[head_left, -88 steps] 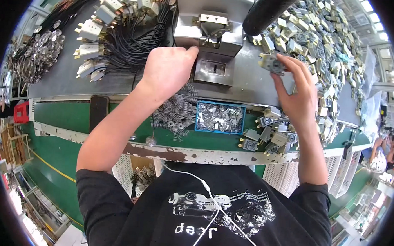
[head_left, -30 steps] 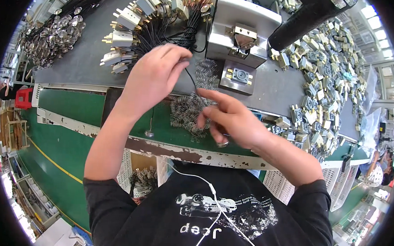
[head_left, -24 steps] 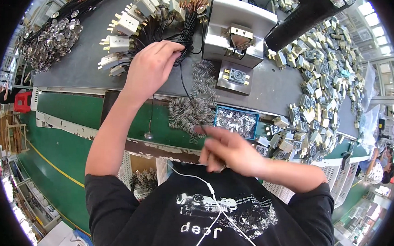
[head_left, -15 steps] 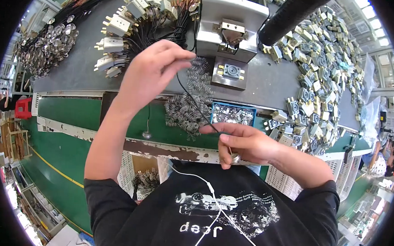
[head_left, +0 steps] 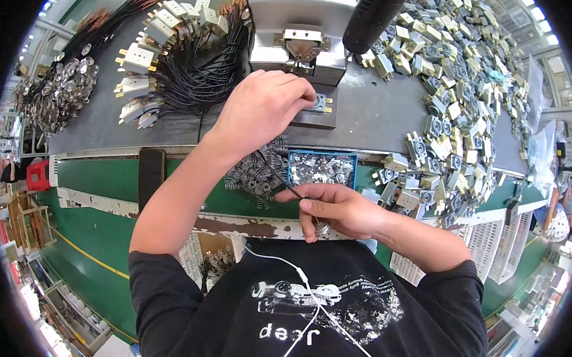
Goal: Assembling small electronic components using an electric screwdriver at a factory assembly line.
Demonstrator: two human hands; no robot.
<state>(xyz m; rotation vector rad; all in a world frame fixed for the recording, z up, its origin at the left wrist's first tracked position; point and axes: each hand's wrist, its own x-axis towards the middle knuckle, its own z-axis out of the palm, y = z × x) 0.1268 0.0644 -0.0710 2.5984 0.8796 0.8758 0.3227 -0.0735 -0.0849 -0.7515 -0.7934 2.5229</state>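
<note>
My left hand (head_left: 267, 107) is pinched at the square grey part (head_left: 322, 103) with brass prongs that sits on a metal block (head_left: 317, 120). Its fingertips cover the part's left side; whatever they hold is hidden. Lower down, my right hand (head_left: 348, 213) grips a thin black wire (head_left: 287, 186) between thumb and fingers. A round metal disc (head_left: 323, 228) shows under the right fingers. From that hand the wire runs up and left, passing out of sight behind my left hand. Coil springs (head_left: 254, 180) lie heaped beneath my left forearm.
A steel press (head_left: 302, 10) stands behind the block. Right of the springs is a blue tray (head_left: 289, 168) of small metal clips. Bundled black wires (head_left: 194, 85) with white sockets lie left, beside wires with metal discs (head_left: 73, 83). Socket parts (head_left: 452, 103) cover the right side.
My left hand has come across to the right and down to the square part on the block. The right hand keeps its grip on the wire. The whole view has shifted slightly.
</note>
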